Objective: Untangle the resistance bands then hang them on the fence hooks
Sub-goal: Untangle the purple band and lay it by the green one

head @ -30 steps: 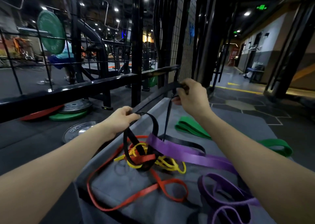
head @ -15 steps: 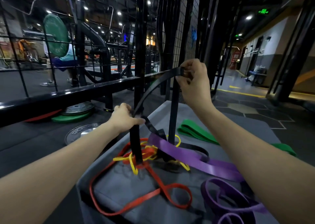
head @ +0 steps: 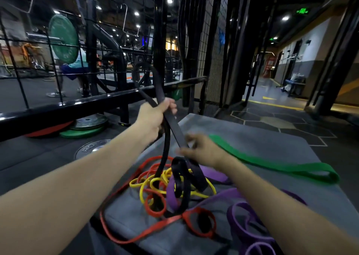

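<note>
Dim gym point(head: 116, 41); hexagon-lined floor point(head: 281, 120)

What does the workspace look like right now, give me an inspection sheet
Surface: grey mat, bands lying on it.
Job's things: black band lifted, lower end in the tangle with red band, yellow band, purple band; green band lies apart.
Clutter: weight plates on floor.
Hands: left hand grips black band; right hand blurred, at the band.
Cables: nothing seen.
Surroundings: wire fence, gym.
</note>
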A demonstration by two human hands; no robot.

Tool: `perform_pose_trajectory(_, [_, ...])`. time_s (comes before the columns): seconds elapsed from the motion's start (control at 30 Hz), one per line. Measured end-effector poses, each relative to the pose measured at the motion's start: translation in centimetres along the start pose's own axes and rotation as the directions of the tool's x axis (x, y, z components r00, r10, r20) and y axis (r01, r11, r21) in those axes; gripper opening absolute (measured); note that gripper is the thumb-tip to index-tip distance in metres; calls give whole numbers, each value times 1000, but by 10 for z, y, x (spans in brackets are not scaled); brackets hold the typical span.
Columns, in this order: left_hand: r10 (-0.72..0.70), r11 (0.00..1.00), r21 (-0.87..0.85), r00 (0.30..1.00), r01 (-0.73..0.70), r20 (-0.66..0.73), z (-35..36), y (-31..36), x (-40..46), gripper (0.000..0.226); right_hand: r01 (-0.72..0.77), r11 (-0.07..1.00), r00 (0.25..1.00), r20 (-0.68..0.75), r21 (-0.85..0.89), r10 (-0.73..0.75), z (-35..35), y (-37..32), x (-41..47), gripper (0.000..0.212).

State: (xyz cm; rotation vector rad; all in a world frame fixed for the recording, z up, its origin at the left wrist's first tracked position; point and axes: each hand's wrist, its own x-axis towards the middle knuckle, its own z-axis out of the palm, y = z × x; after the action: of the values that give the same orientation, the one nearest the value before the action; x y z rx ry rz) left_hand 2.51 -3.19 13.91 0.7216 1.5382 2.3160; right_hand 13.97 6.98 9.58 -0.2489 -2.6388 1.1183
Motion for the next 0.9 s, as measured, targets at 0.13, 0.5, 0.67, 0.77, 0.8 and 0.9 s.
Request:
perform_pose_trajectory(0.13, [11, 996, 87, 997, -4, -79, -14, 13, 6, 21, -107, 963, 993, 31, -249, 118, 16, 18, -5, 29])
perform_pose_trajectory(0.5, [-274, 532, 816, 957, 228, -89, -75, -44, 1, 14, -283, 285, 959, -271, -916, 82, -14, 23, 6, 42])
perform_pose_trajectory(0.67, [-257, 519, 799, 947, 303, -193, -81, -58, 10, 22, -397, 628, 918, -299, -669, 261, -7, 38, 13, 36])
perform_pose_trajectory(0.77, [-247, 651, 661, 928, 372, -279, -81, -63, 19, 24, -350, 880, 911, -335, -319, 241, -13, 36, 28, 31])
perform_pose_trajectory(0.8, [-262, 716, 571, 913, 402, -314, -79, -65, 21, 24, -329, 928, 909, -325, -175, 261, -13, 36, 33, 30])
perform_pose_trajectory(0.9, [-383, 838, 272, 864, 474, -326, -72, -69, 20, 24, -336, 938, 916, -202, 84, 346, -5, 42, 42, 78])
